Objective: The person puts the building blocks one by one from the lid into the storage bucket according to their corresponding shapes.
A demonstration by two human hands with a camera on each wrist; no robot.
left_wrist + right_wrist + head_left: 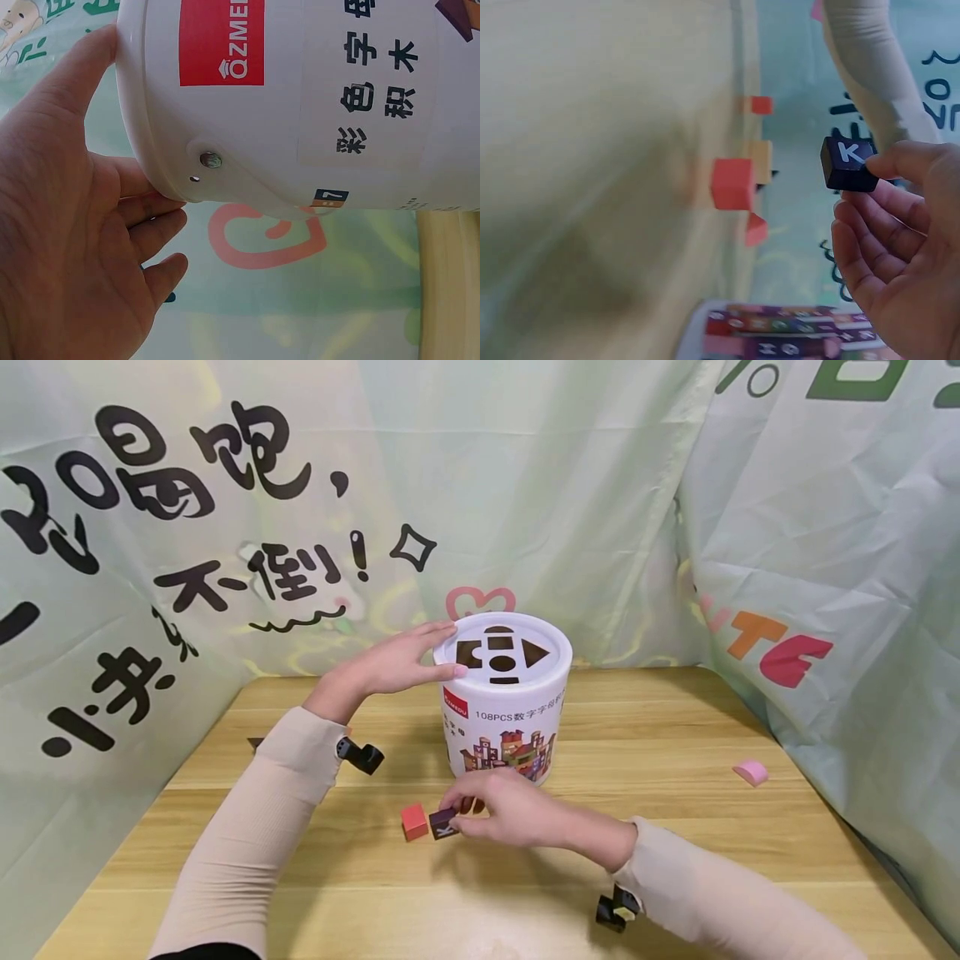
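A white bucket (498, 710) with a printed label stands on the table, its lid (553, 639) cut with holes of several shapes. My left hand (397, 660) rests against the left side of the lid's rim, fingers extended and thumb at the near edge. In the left wrist view the fingertips touch the rim. In front of the bucket, my right hand (517, 810) pinches a dark cube (849, 165) marked with a white K between thumb and fingers. Just left of that cube, a red block (414, 822) sits on the table.
A pink rounded block (752, 772) lies on the right side of the wooden table (660, 727). Beyond the red block, the right wrist view shows a tan block (761, 159) and two smaller red blocks. Printed curtains (525, 485) hang around the table.
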